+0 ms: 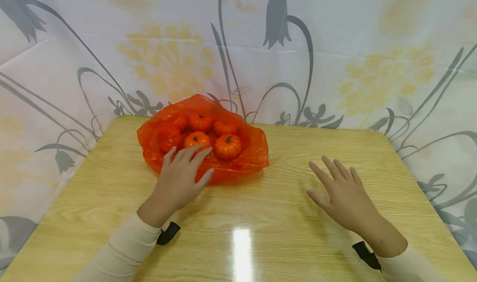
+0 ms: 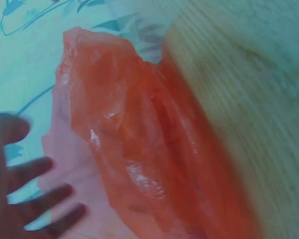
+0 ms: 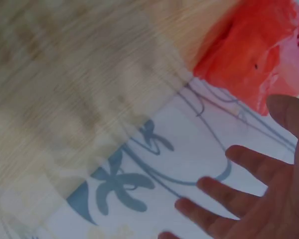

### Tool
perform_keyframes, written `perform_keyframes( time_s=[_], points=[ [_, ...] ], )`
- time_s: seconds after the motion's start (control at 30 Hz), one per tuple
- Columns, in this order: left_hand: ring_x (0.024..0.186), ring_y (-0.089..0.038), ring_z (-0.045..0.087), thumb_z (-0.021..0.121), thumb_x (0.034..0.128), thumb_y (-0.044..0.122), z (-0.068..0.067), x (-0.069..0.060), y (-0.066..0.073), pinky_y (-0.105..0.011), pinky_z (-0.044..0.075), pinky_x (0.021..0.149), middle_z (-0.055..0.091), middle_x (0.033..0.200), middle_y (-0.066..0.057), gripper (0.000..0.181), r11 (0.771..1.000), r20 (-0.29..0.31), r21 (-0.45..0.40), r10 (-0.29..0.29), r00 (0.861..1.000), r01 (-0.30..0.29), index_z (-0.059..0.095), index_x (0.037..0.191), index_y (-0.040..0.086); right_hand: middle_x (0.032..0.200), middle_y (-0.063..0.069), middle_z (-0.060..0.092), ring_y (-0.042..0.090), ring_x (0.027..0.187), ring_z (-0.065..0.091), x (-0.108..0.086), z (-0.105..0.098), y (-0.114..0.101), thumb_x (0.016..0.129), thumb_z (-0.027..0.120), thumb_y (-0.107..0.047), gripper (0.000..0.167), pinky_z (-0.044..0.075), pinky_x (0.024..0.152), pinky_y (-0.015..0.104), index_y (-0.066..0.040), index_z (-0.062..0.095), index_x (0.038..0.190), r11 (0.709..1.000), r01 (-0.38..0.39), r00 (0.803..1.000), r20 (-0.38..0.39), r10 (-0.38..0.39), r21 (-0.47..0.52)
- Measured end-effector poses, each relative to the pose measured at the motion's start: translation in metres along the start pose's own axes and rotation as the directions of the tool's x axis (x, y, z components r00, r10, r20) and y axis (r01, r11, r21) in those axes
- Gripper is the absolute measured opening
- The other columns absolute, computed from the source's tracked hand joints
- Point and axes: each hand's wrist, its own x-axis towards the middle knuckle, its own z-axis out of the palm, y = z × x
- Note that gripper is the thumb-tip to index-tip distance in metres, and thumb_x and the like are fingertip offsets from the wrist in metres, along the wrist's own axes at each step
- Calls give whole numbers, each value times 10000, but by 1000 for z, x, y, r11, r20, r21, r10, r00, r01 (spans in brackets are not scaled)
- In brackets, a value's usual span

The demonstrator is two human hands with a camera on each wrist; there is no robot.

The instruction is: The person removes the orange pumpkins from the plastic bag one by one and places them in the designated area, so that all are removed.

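Note:
An orange-red plastic bag (image 1: 253, 149) lies spread wide at its mouth on the table, with several small orange pumpkins (image 1: 228, 146) inside. My left hand (image 1: 179, 184) hovers over the bag's near edge, its fingers spread and reaching above the pumpkins. In the left wrist view the bag (image 2: 119, 104) stands beside those fingers, which hold nothing. To the right of the bag, my right hand (image 1: 343, 199) is held above the table, fingers apart and nothing in them. The right wrist view shows the bag (image 3: 249, 59) beyond the fingertips.
The wooden table (image 1: 290, 232) stretches under both hands, with a bright reflection near its front. A floral-patterned cloth (image 1: 335, 33) hangs along the back and sides. Each sleeve has a black strap piece (image 1: 168, 233) at the wrist.

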Motion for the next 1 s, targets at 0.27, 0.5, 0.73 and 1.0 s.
perform_keyframes(
  time_s=[0.27, 0.5, 0.73, 1.0],
  points=[
    [964, -343, 568, 599, 907, 177, 4, 7, -19, -481, 283, 798, 700, 1019, -118, 200, 966, -580, -219, -14, 815, -139, 725, 1023, 73, 1178, 103, 689, 328, 1099, 646, -2, 11, -26, 892, 723, -208, 293, 545, 856, 523, -102, 697, 1165, 982, 161, 950, -284, -129, 93],
    [1087, -379, 484, 582, 877, 158, 6, 14, -43, -329, 165, 893, 605, 1139, -191, 257, 915, -721, -400, -282, 633, -47, 646, 1077, 10, 996, 8, 720, 210, 940, 694, 5, 21, -43, 822, 746, -86, 190, 583, 726, 395, -126, 740, 1008, 945, 285, 866, -465, -182, 161],
    [1303, -295, 414, 601, 873, 210, 23, 10, -66, -372, 195, 984, 518, 1333, -189, 443, 881, -690, -464, -426, 585, 93, 518, 1251, -4, 965, -38, 720, 141, 888, 676, 18, 35, -55, 792, 736, -18, 211, 542, 700, 227, -129, 747, 971, 897, 391, 813, -534, -232, 206],
    [1302, -215, 382, 560, 928, 108, 28, 12, -86, -366, 258, 1021, 440, 1373, -168, 468, 677, -471, -716, -649, 598, 172, 426, 1363, -2, 944, -24, 721, 125, 843, 668, 31, 41, -63, 801, 717, 6, 193, 512, 673, 177, -113, 744, 950, 867, 424, 804, -550, -226, 263]
  ],
)
